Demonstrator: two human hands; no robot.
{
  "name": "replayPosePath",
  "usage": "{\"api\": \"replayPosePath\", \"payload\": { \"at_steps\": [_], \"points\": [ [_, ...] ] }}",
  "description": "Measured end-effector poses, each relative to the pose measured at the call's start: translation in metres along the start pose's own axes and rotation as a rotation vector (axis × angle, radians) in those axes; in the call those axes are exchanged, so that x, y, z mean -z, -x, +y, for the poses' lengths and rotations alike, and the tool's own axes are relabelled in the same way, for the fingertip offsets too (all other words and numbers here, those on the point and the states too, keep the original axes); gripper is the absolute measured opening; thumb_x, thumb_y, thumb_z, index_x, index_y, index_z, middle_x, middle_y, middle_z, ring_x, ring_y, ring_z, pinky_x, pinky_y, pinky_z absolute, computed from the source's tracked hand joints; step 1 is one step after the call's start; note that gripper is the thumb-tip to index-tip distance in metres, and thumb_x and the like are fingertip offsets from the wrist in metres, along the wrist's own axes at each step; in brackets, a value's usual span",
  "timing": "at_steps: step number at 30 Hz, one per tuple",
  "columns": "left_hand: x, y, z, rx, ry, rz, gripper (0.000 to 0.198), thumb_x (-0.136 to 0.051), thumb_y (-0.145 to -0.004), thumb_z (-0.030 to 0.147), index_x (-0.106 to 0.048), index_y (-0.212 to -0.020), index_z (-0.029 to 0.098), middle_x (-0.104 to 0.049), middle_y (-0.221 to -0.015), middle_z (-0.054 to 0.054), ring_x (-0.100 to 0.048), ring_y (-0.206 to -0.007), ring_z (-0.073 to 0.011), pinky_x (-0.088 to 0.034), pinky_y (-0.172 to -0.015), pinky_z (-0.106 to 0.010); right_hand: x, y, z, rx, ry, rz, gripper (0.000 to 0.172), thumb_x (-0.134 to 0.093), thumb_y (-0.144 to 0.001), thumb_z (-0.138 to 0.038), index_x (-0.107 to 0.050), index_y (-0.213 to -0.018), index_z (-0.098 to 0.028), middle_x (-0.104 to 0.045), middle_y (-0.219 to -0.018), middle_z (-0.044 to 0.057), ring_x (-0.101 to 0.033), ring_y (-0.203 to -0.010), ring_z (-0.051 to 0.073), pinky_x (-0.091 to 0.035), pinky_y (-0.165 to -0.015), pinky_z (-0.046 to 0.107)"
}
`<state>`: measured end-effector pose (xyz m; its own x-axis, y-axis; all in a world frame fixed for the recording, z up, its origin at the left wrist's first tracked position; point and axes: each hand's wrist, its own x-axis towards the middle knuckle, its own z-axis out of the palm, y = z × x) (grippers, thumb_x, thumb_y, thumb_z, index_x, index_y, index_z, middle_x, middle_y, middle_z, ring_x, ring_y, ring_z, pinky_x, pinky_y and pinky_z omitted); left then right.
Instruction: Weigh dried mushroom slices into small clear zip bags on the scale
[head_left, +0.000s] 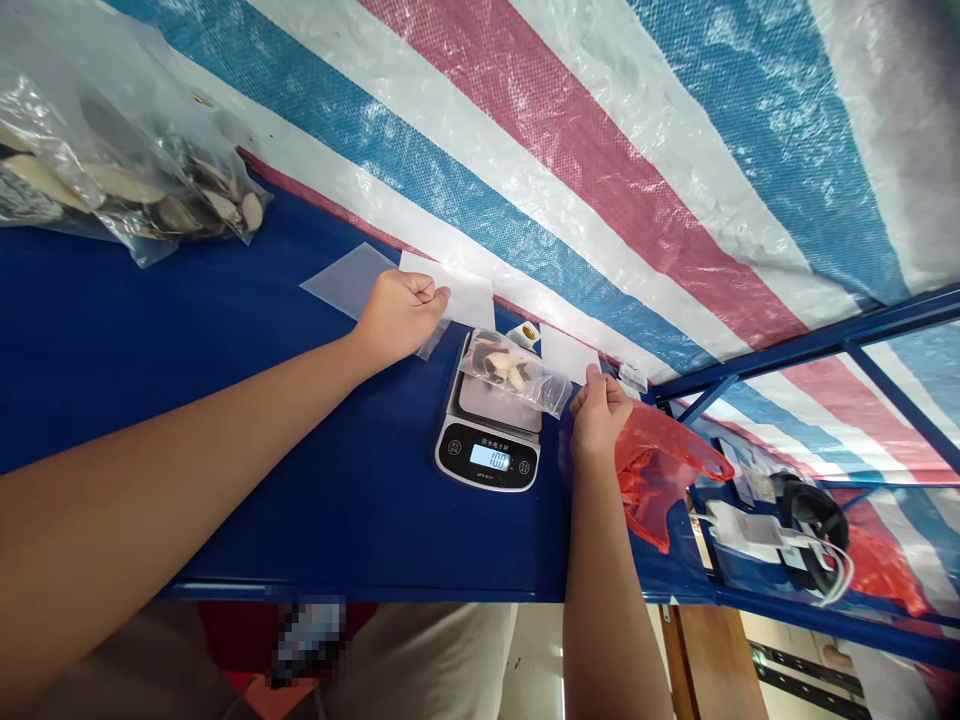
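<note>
My left hand (405,312) is closed, its thumb pressed to the curled fingers over a white sheet of paper (472,298). Whether it grips the sheet I cannot tell. A flat clear plastic bag (341,280) lies under and beside that hand. Between my hands stands a digital scale (487,440), its display reading 10.0. On its pan rests a small clear bag of pale, dark-edged dried slices (508,368). My right hand (598,415) is pinched closed at the corner of another white paper (566,350); what its fingertips hold is hidden.
Large clear bags of similar slices (112,190) lie at the far left of the blue table (300,480). A white roll (525,334) sits behind the scale. Right of my right hand is a red plastic bag (660,455); beyond are white cables (832,570) and a blue frame (795,340).
</note>
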<state>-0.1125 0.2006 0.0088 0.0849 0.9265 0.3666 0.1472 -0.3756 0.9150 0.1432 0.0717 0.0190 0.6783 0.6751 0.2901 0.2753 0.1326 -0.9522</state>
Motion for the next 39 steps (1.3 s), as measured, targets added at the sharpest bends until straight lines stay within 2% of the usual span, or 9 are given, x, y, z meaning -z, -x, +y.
{"api": "replayPosePath", "payload": {
  "at_steps": [9, 17, 23, 27, 32, 39],
  "points": [
    [0.001, 0.001, 0.002, 0.05, 0.001, -0.015, 0.05, -0.064, -0.083, 0.028, -0.022, -0.056, 0.021, -0.018, -0.057, 0.004, -0.02, -0.056, -0.0107, -0.024, -0.054, -0.031, 0.001, -0.002, 0.003, 0.04, 0.084, 0.001, 0.059, -0.073, -0.081, -0.062, -0.031, -0.059, -0.026, -0.028, -0.049, -0.01, -0.022, -0.044, 0.007, -0.02, -0.042, 0.028],
    [0.001, 0.001, 0.003, 0.066, 0.004, -0.019, 0.05, -0.063, -0.082, 0.027, -0.021, -0.056, 0.021, -0.018, -0.057, 0.004, -0.02, -0.055, -0.0105, -0.023, -0.054, -0.031, 0.001, 0.003, -0.004, 0.039, -0.005, -0.079, 0.062, -0.074, -0.083, -0.063, -0.035, -0.055, -0.025, -0.027, -0.048, -0.01, -0.023, -0.042, 0.006, -0.017, -0.042, 0.026],
    [0.001, 0.001, 0.003, 0.063, 0.017, -0.024, 0.049, -0.063, -0.082, 0.027, -0.022, -0.056, 0.021, -0.018, -0.057, 0.005, -0.019, -0.055, -0.0101, -0.023, -0.054, -0.03, 0.007, 0.008, -0.012, 0.018, 0.041, -0.252, 0.049, -0.066, -0.089, -0.063, -0.051, -0.065, -0.022, -0.045, -0.05, -0.006, -0.035, -0.042, 0.009, -0.023, -0.042, 0.025],
    [0.001, 0.001, 0.002, 0.072, 0.024, -0.035, 0.049, -0.063, -0.082, 0.027, -0.021, -0.057, 0.021, -0.018, -0.057, 0.005, -0.019, -0.056, -0.0101, -0.023, -0.054, -0.03, 0.006, 0.011, -0.018, 0.021, 0.039, -0.26, 0.043, -0.07, -0.087, -0.06, -0.052, -0.074, -0.023, -0.054, -0.055, -0.006, -0.043, -0.043, 0.01, -0.029, -0.041, 0.024],
    [0.001, 0.001, 0.003, 0.073, 0.025, -0.036, 0.05, -0.063, -0.081, 0.027, -0.021, -0.056, 0.021, -0.018, -0.057, 0.005, -0.019, -0.055, -0.0101, -0.023, -0.054, -0.03, 0.007, 0.011, -0.02, 0.018, 0.039, -0.256, 0.041, -0.071, -0.086, -0.06, -0.053, -0.079, -0.023, -0.059, -0.055, -0.005, -0.045, -0.041, 0.01, -0.031, -0.041, 0.023],
    [0.002, 0.001, 0.003, 0.078, 0.021, -0.046, 0.049, -0.063, -0.081, 0.028, -0.021, -0.056, 0.022, -0.018, -0.056, 0.005, -0.019, -0.054, -0.0103, -0.022, -0.053, -0.03, 0.006, 0.016, -0.027, 0.037, 0.066, -0.363, 0.036, -0.077, -0.084, -0.054, -0.059, -0.086, -0.023, -0.067, -0.063, -0.004, -0.056, -0.049, 0.012, -0.043, -0.05, 0.024]
  ]
}}
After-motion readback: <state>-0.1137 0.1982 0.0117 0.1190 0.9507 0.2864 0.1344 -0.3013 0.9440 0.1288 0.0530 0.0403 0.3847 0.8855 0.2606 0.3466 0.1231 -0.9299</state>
